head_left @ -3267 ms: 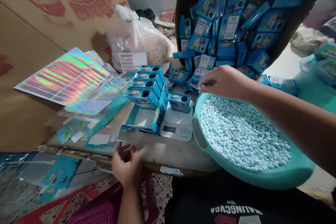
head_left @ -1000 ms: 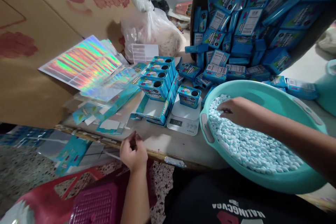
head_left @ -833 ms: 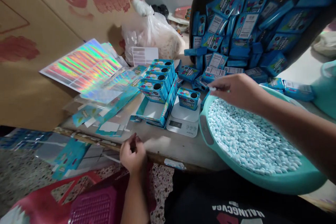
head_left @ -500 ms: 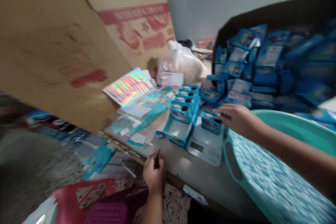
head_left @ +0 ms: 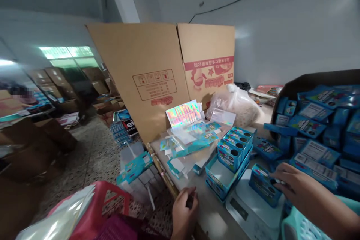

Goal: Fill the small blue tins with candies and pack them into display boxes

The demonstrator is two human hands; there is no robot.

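My right hand [head_left: 298, 187] is closed over the top edge of a small blue printed box [head_left: 264, 185], its fingers pinching a small pale piece that is too little to make out. That box stands on a white kitchen scale [head_left: 239, 217]. Beside the scale, a blue display tray [head_left: 216, 178] carries several similar boxes [head_left: 234, 146] at its far end; its near end shows a bare floor. Along the table's front edge, my left hand [head_left: 185, 208] is loosely curled, thumb against the fingers. What it holds, if anything, is hidden.
At the right lies a carton [head_left: 289, 78] full of blue boxes. A turquoise basin [head_left: 292, 221] with small pale pieces stands in front of it. Flattened packaging [head_left: 194, 146], a tied plastic bag [head_left: 239, 105] and a tall cardboard carton [head_left: 146, 56] are farther back. A red stool [head_left: 101, 195] stands left.
My view has lifted and turned left, so hands and table appear lower and farther right. The right hand stays at the box on the scale; the left remains curled at the edge.
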